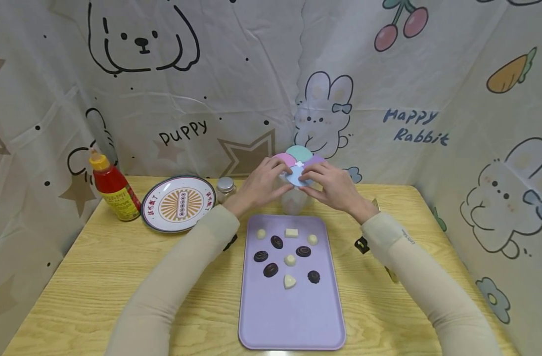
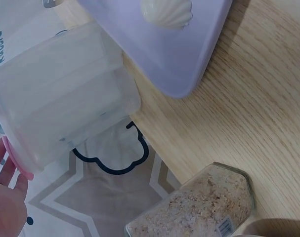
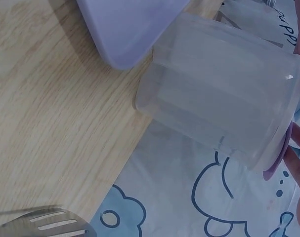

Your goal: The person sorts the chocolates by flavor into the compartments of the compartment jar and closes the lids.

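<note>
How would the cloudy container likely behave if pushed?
The container is probably light for its size: its cloudy walls show nothing inside. Pushed near the lid, well above the table, it might tip. Its smooth sides could feel slippery.

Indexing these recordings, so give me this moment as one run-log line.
left grip: on petal lid | right grip: on same lid | translucent container: upright beyond tray | dark and white pieces: on tray

We saw a translucent container (image 1: 292, 201) upright near the far edge of the table (image 1: 88, 291), its petalled lid (image 1: 299, 154) pink, mint, purple, blue.
</note>
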`<move>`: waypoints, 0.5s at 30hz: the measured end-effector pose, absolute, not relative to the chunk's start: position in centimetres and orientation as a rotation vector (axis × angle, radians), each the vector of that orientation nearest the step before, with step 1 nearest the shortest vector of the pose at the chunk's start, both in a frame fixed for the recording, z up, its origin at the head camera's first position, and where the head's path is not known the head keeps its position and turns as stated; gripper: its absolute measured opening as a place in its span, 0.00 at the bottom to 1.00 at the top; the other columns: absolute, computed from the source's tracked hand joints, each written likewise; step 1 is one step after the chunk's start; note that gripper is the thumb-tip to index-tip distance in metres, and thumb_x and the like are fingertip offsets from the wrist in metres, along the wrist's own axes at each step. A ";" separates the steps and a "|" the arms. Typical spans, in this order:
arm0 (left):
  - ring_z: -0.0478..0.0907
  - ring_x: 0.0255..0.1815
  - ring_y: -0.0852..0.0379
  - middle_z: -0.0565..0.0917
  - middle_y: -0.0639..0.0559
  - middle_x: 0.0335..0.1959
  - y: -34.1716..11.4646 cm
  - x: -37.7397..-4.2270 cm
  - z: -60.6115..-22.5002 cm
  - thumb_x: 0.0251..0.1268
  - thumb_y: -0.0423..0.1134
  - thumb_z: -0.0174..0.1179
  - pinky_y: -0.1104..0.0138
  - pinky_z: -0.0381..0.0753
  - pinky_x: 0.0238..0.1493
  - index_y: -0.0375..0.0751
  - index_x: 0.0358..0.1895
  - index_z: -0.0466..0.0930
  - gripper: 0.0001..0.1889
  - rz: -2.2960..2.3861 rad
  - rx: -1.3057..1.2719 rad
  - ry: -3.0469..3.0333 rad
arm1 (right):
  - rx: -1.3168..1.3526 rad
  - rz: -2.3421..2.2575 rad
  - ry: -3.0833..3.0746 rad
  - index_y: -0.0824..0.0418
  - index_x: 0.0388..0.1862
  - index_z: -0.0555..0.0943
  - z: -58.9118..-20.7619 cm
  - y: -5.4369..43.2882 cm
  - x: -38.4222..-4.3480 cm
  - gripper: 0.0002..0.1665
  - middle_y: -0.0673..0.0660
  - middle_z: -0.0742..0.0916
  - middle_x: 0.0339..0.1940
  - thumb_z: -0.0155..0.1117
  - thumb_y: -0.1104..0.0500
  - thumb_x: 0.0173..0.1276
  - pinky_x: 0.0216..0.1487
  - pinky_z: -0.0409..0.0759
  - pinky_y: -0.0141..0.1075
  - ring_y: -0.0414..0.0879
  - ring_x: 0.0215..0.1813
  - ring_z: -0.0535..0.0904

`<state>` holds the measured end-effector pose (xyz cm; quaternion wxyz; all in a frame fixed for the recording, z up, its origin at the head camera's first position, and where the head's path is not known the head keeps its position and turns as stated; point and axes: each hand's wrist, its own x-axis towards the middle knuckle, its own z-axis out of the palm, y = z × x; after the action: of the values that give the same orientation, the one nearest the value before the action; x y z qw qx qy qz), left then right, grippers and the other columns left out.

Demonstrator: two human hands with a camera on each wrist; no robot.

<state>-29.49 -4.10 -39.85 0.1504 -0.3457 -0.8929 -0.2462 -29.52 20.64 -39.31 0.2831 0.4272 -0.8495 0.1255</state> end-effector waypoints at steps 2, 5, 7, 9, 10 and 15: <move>0.75 0.65 0.45 0.80 0.45 0.61 -4.1 -29.5 -39.9 0.72 0.47 0.69 0.55 0.77 0.70 0.42 0.56 0.82 0.17 -0.702 -0.996 -2.561 | 1.140 0.326 -2.272 0.55 0.44 0.90 -39.3 20.7 -29.5 0.14 0.54 0.91 0.48 0.80 0.50 0.64 0.29 0.84 0.39 0.50 0.45 0.87; 0.75 0.64 0.45 0.80 0.45 0.60 -4.1 -29.5 -39.8 0.71 0.47 0.70 0.56 0.78 0.70 0.42 0.56 0.82 0.17 -0.697 -1.000 -2.555 | 1.127 0.308 -2.270 0.55 0.44 0.90 -39.5 20.7 -29.5 0.14 0.53 0.91 0.48 0.80 0.49 0.65 0.23 0.78 0.37 0.50 0.44 0.87; 0.75 0.63 0.45 0.80 0.45 0.60 -4.1 -29.4 -39.8 0.71 0.47 0.70 0.56 0.78 0.69 0.42 0.56 0.82 0.17 -0.694 -1.000 -2.553 | 1.119 0.299 -2.270 0.54 0.44 0.90 -39.6 20.8 -29.5 0.14 0.53 0.91 0.48 0.80 0.49 0.65 0.21 0.75 0.35 0.49 0.44 0.87; 0.76 0.63 0.45 0.80 0.45 0.60 -4.1 -29.4 -39.8 0.71 0.47 0.70 0.56 0.78 0.69 0.42 0.56 0.82 0.17 -0.694 -0.999 -2.551 | 1.118 0.302 -2.268 0.54 0.44 0.90 -39.7 20.8 -29.6 0.15 0.53 0.91 0.48 0.80 0.49 0.64 0.21 0.74 0.35 0.49 0.44 0.87; 0.76 0.63 0.45 0.80 0.45 0.60 -4.1 -29.4 -39.8 0.71 0.47 0.70 0.56 0.78 0.70 0.42 0.56 0.82 0.18 -0.690 -0.998 -2.550 | 1.120 0.307 -2.266 0.54 0.45 0.90 -39.6 20.8 -29.6 0.15 0.53 0.91 0.48 0.80 0.49 0.64 0.21 0.74 0.35 0.50 0.44 0.88; 0.76 0.63 0.46 0.81 0.45 0.62 -4.1 -29.5 -39.7 0.72 0.48 0.69 0.56 0.78 0.69 0.42 0.60 0.80 0.21 -0.685 -0.998 -2.551 | 1.117 0.390 -2.250 0.56 0.44 0.89 -39.1 20.7 -29.8 0.11 0.55 0.92 0.46 0.79 0.54 0.66 0.28 0.83 0.40 0.50 0.41 0.89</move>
<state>-29.52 -4.11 -39.70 0.1583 -0.3489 -0.8921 -0.2394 -29.83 20.66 -39.11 0.2953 0.4199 -0.8456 0.1467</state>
